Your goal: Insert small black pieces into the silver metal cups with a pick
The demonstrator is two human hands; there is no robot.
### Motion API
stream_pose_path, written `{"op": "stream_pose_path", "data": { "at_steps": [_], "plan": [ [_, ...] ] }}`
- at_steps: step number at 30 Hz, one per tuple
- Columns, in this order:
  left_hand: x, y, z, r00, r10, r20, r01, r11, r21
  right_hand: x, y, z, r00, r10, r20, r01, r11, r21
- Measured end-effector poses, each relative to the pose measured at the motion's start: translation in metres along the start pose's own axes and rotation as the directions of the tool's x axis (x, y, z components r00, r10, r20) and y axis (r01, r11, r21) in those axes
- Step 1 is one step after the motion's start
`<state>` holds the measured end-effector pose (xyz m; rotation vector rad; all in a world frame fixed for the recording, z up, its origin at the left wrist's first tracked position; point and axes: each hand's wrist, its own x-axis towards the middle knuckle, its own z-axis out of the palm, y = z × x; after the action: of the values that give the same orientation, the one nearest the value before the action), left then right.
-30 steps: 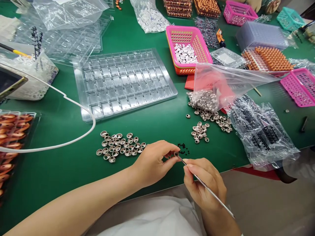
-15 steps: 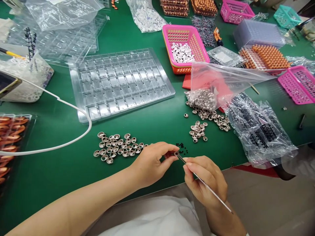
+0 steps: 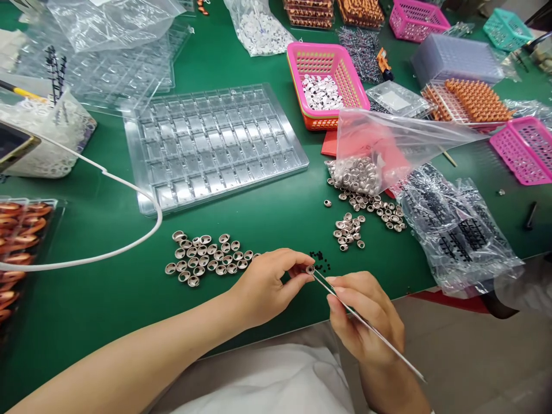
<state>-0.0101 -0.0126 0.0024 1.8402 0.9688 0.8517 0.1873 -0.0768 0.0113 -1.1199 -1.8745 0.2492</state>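
Between thumb and fingertips, my left hand (image 3: 269,284) pinches a small silver ring-like part (image 3: 310,269). My right hand (image 3: 371,319) grips thin metal tweezers (image 3: 379,336), their tips at the silver part. Tiny black pieces (image 3: 319,260) lie on the green table just behind the fingertips. To the left of my left hand are rows of silver cup-shaped parts (image 3: 207,256), several with a dark spot inside. A smaller heap of silver parts (image 3: 348,230) sits beyond the black pieces.
A clear compartment tray (image 3: 215,144) lies behind the rows. Pink basket (image 3: 356,92) with white discs stands beyond. Plastic bags (image 3: 457,230) rest at the right. A white cable (image 3: 107,253) curves across the left, near a tray of orange-brown parts (image 3: 21,241).
My right hand has shifted slightly right, and the tweezers' prongs now look spread apart near the silver part. My left hand has stayed nearly still, keeping its pinch.
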Motion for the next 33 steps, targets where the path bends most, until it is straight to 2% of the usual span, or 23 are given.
{"op": "stream_pose_path", "data": {
  "at_steps": [5,9,13,16,19,25,33],
  "plan": [
    [0.001,0.0,-0.002,0.998,-0.063,0.029,0.064,0.997,-0.051,-0.002,0.002,-0.006,0.983,0.133,-0.124,-0.122,0.988,0.09],
    [0.002,0.002,-0.003,0.993,-0.081,0.083,0.088,0.992,-0.086,-0.002,0.008,-0.013,0.986,0.157,-0.049,-0.152,0.983,0.101],
    [0.002,0.004,-0.004,0.991,-0.041,0.124,0.053,0.994,-0.096,-0.005,0.017,-0.016,0.992,0.016,0.126,-0.025,0.997,0.071],
    [0.002,0.004,-0.003,0.991,0.004,0.133,0.011,0.994,-0.112,-0.006,0.024,-0.015,0.971,-0.105,0.214,0.102,0.994,0.025],
    [0.001,0.003,-0.002,0.988,0.036,0.152,-0.017,0.992,-0.127,-0.004,0.027,-0.014,0.947,-0.163,0.277,0.169,0.986,0.0],
    [-0.002,0.001,-0.002,0.982,0.087,0.168,-0.061,0.986,-0.154,-0.002,0.029,-0.017,0.918,-0.214,0.334,0.224,0.975,0.009],
    [-0.003,0.003,-0.001,0.976,0.107,0.191,-0.078,0.985,-0.153,-0.019,0.037,-0.017,0.878,-0.289,0.382,0.318,0.948,-0.013]
  ]
}}
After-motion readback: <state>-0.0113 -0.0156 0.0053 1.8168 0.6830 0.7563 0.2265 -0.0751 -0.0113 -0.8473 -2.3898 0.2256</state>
